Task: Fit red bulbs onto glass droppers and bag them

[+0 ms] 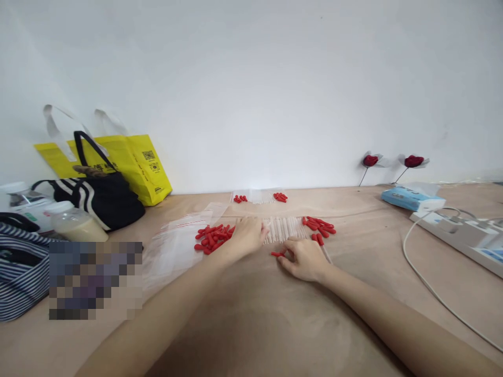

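A row of thin clear glass tubes (pixel 285 230) lies side by side on the table in front of me. My left hand (pixel 248 234) is at the row's left end, fingers curled down; whatever they grip is hidden. My right hand (pixel 302 259) is just in front of the row, thumb and fingers closed on a small red rubber bulb (pixel 276 254) that sticks out to the left. A thin clear tube (pixel 327 255) shows just beyond the right wrist. Beside my left hand lies a pile of red rubber bulbs (pixel 212 238). More red bulbs (pixel 320 226) lie at the row's right end.
Clear plastic bags (pixel 175 243) lie left of the pile. Another clear bag (pixel 259 196) with red-ended pieces lies near the wall. Bags (pixel 151 167) and a jar (pixel 78 225) stand at left. A tissue pack (pixel 411 199), power strip (pixel 475 238) and white cable (pixel 428 285) are at right.
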Tool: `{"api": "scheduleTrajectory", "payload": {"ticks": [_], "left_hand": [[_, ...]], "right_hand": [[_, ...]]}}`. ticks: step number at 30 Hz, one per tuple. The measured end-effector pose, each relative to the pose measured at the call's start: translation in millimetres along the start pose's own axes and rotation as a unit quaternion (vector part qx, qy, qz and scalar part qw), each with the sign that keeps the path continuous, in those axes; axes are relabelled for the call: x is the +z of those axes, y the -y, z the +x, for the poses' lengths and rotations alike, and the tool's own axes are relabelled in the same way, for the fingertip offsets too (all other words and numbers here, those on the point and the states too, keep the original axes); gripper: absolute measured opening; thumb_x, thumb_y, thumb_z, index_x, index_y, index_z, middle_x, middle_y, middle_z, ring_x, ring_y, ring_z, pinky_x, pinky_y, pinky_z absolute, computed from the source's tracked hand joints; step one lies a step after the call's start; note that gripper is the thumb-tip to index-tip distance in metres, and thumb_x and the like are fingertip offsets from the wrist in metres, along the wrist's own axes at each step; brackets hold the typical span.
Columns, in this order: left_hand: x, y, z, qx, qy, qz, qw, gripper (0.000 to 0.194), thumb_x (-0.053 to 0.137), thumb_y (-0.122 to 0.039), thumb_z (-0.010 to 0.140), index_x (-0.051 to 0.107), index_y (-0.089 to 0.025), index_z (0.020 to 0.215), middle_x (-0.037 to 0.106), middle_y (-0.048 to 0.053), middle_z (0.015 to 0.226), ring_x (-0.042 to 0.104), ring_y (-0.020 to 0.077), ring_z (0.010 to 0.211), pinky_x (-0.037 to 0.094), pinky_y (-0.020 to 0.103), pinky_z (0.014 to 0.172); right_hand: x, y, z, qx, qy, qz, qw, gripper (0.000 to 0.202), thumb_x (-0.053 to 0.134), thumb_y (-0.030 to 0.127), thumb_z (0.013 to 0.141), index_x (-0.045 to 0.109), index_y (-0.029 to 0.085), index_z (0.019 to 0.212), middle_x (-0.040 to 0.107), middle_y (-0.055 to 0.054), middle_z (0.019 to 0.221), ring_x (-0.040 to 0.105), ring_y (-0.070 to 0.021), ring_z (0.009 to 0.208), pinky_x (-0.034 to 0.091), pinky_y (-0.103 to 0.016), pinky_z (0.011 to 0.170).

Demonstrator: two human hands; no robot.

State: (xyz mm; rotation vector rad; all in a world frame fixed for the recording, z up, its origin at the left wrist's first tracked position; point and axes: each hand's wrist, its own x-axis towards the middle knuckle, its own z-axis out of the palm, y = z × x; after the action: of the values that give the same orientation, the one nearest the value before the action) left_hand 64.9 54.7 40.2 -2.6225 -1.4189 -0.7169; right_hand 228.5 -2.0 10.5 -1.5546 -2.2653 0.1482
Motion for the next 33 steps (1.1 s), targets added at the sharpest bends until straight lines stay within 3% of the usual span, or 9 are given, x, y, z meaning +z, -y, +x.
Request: {"api": "scheduleTrajectory", "payload": {"ticks": [3,5,8,14,22,27,33], "left_hand": [[-8.4,0,-40,0.057,0.023,0.016,0.998,0.018,0.043,-0.023,0.082,0.052,-0.019,0.067,0.061,0.001,0.065,0.057,0.019,0.065,0.03,0.046,0.088],[-7.0,4,-60,0.137,0.002,0.061,0.989,0.022,0.037,-0.021,0.086,0.052,-0.018,0.071,0.061,0.0,0.066,0.056,0.0164,0.063,0.028,0.046,0.091],[-0.4,11,-75,0.188,-0.047,0.099,0.976,0.024,0.033,-0.018,0.089,0.054,-0.018,0.078,0.061,0.0,0.067,0.055,0.0139,0.062,0.027,0.044,0.094],[3.7,15,-77,0.2,-0.085,0.083,0.973,0.021,0.04,-0.018,0.087,0.06,-0.021,0.087,0.064,-0.001,0.069,0.057,0.013,0.068,0.025,0.045,0.098],[0.1,15,-77,0.195,-0.107,0.072,0.972,0.021,0.041,-0.014,0.086,0.062,-0.019,0.083,0.068,0.001,0.084,0.058,0.0197,0.094,0.017,0.051,0.103],[-0.9,14,-78,0.182,-0.103,0.081,0.975,0.022,0.042,-0.015,0.085,0.062,-0.023,0.083,0.068,-0.001,0.077,0.06,0.0184,0.089,0.016,0.053,0.103],[-1.7,13,-77,0.185,-0.105,0.086,0.974,0.022,0.041,-0.017,0.086,0.062,-0.023,0.084,0.068,-0.002,0.076,0.06,0.0173,0.084,0.015,0.053,0.103]], "right_hand": [[3,-1,-1,-0.02,-0.011,0.003,1.0,0.015,0.054,0.033,0.073,0.06,0.02,0.078,0.059,0.0,0.078,0.054,-0.0136,0.069,0.028,-0.023,0.053],[5,-2,-1,-0.041,-0.029,0.014,0.999,0.022,0.054,0.038,0.074,0.061,0.021,0.086,0.059,-0.002,0.083,0.054,-0.0148,0.075,0.032,-0.024,0.058],[9,-3,-1,-0.079,-0.044,0.013,0.996,0.026,0.051,0.04,0.078,0.061,0.022,0.094,0.059,-0.003,0.087,0.052,-0.0166,0.081,0.034,-0.027,0.065],[13,1,-5,-0.134,-0.047,-0.005,0.99,0.019,0.048,0.034,0.082,0.065,0.024,0.084,0.06,-0.004,0.084,0.047,-0.0185,0.082,0.029,-0.032,0.071],[19,2,-8,-0.084,-0.064,0.037,0.994,0.01,0.047,0.025,0.082,0.056,0.019,0.081,0.061,-0.003,0.079,0.049,-0.0175,0.08,0.028,-0.031,0.07],[20,1,-7,-0.104,-0.066,0.116,0.986,0.015,0.051,0.024,0.081,0.057,0.021,0.094,0.064,-0.002,0.086,0.052,-0.0167,0.083,0.028,-0.032,0.075],[18,1,-7,-0.126,-0.075,0.159,0.976,0.014,0.05,0.025,0.082,0.061,0.026,0.092,0.065,0.0,0.089,0.053,-0.0158,0.084,0.027,-0.033,0.078]]}}
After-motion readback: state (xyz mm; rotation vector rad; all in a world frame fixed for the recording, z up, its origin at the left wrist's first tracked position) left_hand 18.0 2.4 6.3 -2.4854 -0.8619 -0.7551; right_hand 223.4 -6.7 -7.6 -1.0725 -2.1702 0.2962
